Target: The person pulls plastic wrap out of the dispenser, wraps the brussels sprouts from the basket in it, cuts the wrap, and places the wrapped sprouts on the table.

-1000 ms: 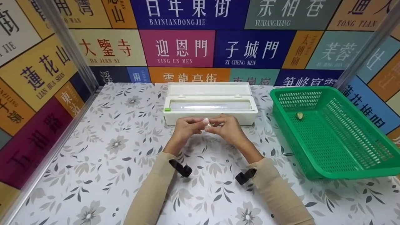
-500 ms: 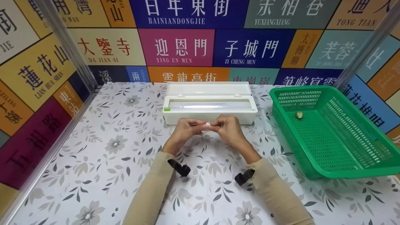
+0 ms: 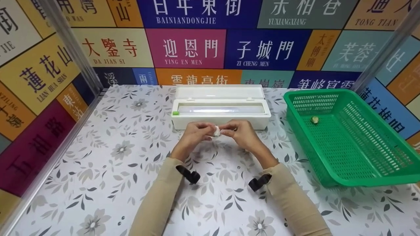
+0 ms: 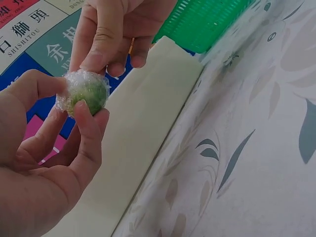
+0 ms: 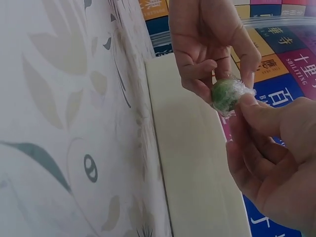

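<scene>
A small round green piece of produce, wrapped in crinkled cling film [image 4: 89, 91], is held up between both hands; its exact kind is not clear. My left hand [image 3: 194, 135] grips it between thumb and fingertips. With thumb and fingers, my right hand [image 3: 242, 133] pinches the gathered film on its other side, as the right wrist view shows with the wrapped green ball [image 5: 227, 95]. Just behind the hands stands a white cling film dispenser [image 3: 220, 123] with its lid raised. A roll of clear film [image 3: 221, 109] lies inside, and a green slider [image 3: 176, 113] sits at the left end.
To the right stands a green perforated basket [image 3: 347, 182], with one small yellowish-green round item [image 3: 314, 120] in it. A floral cloth [image 3: 121, 190] covers the table. Behind the table rises a wall of coloured sign panels [image 3: 185, 47], with clear posts at both sides.
The hands stay in the same place in front of the dispenser. The fingers have shifted on the wrapped ball; the right fingertips came together on the film, and now more of the ball shows.
</scene>
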The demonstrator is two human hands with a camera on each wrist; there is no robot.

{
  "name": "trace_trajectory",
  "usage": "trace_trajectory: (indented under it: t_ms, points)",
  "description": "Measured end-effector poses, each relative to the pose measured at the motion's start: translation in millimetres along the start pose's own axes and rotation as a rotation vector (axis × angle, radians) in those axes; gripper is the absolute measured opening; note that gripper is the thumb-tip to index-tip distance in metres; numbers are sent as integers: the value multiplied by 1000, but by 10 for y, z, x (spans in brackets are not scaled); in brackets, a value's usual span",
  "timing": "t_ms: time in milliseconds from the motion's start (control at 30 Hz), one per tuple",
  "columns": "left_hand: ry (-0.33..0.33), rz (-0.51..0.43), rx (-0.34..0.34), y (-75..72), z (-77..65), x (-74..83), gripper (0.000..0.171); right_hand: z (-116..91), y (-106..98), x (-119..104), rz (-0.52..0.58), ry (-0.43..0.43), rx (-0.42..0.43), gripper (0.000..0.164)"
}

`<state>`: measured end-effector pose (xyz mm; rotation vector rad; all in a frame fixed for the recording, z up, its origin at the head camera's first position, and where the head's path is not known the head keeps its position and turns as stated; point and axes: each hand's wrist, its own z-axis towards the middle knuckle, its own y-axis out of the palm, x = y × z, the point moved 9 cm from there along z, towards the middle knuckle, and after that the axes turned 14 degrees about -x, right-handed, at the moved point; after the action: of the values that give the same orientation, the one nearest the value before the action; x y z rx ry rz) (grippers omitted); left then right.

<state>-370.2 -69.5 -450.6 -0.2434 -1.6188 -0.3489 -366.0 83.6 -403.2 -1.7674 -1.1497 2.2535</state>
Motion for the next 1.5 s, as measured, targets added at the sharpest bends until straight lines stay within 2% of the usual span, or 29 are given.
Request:
trace_trajectory:
  t_ms: [167,300,433,533,600,700,867,967,1167,1267,1367,1433,1500]
  points:
    - [18,25,-6,2,5,20,16,-32,-57,77,39,59,103,22]
    - [29,61,36,-25,-6,53,13,-55,-45,107,72,98,166,22]
    - [71,110,90,-43,-8,109,12,-44,30,-6,80,16,165,13]
    - [108,140,103,-37,-4,134,12,-44,68,-113,13,-79,149,14]
    - [119,149,97,-29,-5,130,13,-43,79,-132,-20,-108,130,15]
    - [105,93,60,-9,-3,81,17,-28,68,-59,10,-69,106,17]
    - [23,-95,-16,33,12,-61,26,-12,17,85,109,19,125,19]
    - [-22,-153,-31,37,24,-114,28,-15,-5,72,103,0,153,19]
    - [-116,-200,-75,70,35,-180,37,-36,-42,14,31,-64,203,15]
    - [-110,-244,-77,51,32,-184,38,-21,-14,71,103,-31,176,17]
    - [-74,-235,-59,-5,20,-157,33,5,49,149,200,29,120,24]
    - [-61,-205,-48,-42,7,-137,31,16,81,172,219,51,90,27]
    - [-56,-173,-51,-63,-1,-122,30,23,96,151,200,33,69,28]
